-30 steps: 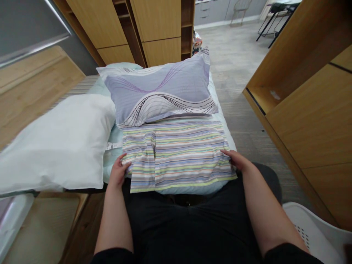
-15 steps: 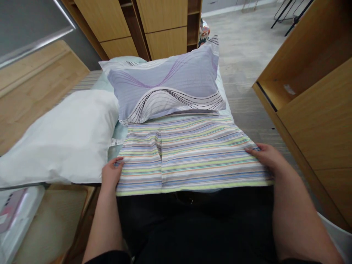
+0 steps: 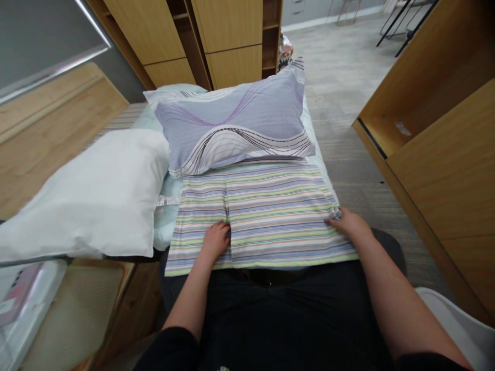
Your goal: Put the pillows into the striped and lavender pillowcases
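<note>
Fingers: my left hand (image 3: 215, 241) lies palm down with its fingers (image 3: 220, 230) close together, pinching nothing; my right hand (image 3: 347, 225) is also flat, its fingers (image 3: 333, 221) straight and narrow, gripping nothing.

Cloth position: a folded striped cotton cloth (image 3: 266, 206) lies flat on a pale green bed sheet (image 3: 165, 232), under both hands. My left hand rests by the cloth's central seam near the lower edge, my right hand on the right edge near the lower corner.

Cloth look: thin, smooth weave, nearly rectangular, with crosswise stripes of green, lilac, orange and white, and one straight lengthwise line left of centre.

Pillows: a plump lilac pillow (image 3: 232, 123) with a dotted wave print touches the cloth's far edge; a soft white pillow (image 3: 85, 198) sits just left of the cloth.

Tag: a small white label (image 3: 168, 201) pokes out between the white pillow and the cloth.

Surroundings: wood-veneer cabinets (image 3: 228, 46) stand ahead, and a wood-veneer wardrobe (image 3: 436, 170) stands on the right.
</note>
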`<move>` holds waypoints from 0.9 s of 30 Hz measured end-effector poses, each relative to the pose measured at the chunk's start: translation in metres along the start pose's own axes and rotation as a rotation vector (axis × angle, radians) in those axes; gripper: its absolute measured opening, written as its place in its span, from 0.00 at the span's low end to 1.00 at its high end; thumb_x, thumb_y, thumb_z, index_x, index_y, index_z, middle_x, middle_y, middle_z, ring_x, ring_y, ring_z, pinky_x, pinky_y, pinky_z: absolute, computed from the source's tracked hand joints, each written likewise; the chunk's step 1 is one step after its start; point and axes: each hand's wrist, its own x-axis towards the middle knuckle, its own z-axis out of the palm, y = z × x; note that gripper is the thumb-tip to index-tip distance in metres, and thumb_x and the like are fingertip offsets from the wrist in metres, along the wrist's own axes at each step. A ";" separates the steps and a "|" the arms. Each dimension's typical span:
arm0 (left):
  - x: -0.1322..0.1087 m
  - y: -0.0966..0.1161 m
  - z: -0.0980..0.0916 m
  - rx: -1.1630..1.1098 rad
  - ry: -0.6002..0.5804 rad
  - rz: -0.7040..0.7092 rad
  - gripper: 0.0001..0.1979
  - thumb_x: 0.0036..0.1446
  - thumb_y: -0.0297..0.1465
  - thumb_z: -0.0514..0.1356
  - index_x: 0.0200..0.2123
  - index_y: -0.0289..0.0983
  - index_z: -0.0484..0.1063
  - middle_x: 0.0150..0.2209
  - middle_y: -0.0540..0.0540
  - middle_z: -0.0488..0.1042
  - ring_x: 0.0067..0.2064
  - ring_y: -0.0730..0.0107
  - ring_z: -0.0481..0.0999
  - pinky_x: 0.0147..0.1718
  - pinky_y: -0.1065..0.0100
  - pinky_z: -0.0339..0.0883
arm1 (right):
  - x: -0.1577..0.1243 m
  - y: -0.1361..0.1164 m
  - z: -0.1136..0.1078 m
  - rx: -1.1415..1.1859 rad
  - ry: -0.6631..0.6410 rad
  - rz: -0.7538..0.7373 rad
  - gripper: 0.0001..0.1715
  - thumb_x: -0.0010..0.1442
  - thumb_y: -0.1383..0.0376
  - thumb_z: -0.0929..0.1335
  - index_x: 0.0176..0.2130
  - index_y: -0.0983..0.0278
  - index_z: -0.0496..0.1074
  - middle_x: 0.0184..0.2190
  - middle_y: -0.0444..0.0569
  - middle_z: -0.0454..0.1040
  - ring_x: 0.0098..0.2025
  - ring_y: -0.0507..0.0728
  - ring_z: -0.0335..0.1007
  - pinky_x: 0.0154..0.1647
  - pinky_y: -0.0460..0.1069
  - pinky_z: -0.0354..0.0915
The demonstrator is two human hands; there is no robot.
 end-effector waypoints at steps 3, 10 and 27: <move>0.003 0.006 0.012 0.080 -0.003 -0.146 0.14 0.67 0.33 0.60 0.53 0.38 0.78 0.53 0.38 0.78 0.56 0.50 0.75 0.55 0.54 0.68 | 0.000 0.004 -0.001 0.005 0.037 -0.001 0.44 0.62 0.40 0.69 0.67 0.61 0.70 0.53 0.63 0.81 0.52 0.72 0.79 0.45 0.57 0.70; 0.007 0.047 0.012 0.157 -0.028 -0.364 0.16 0.66 0.29 0.53 0.50 0.31 0.78 0.52 0.29 0.77 0.54 0.45 0.77 0.53 0.51 0.69 | 0.005 0.003 0.003 -0.034 -0.012 -0.049 0.42 0.64 0.42 0.69 0.65 0.66 0.71 0.55 0.66 0.79 0.54 0.72 0.78 0.47 0.56 0.69; 0.038 0.054 0.004 -0.101 -0.220 -0.464 0.22 0.66 0.40 0.56 0.46 0.31 0.85 0.44 0.23 0.82 0.49 0.35 0.84 0.48 0.46 0.75 | 0.000 -0.004 0.001 -0.019 -0.042 -0.080 0.36 0.66 0.46 0.67 0.63 0.65 0.73 0.54 0.65 0.80 0.54 0.70 0.78 0.49 0.55 0.68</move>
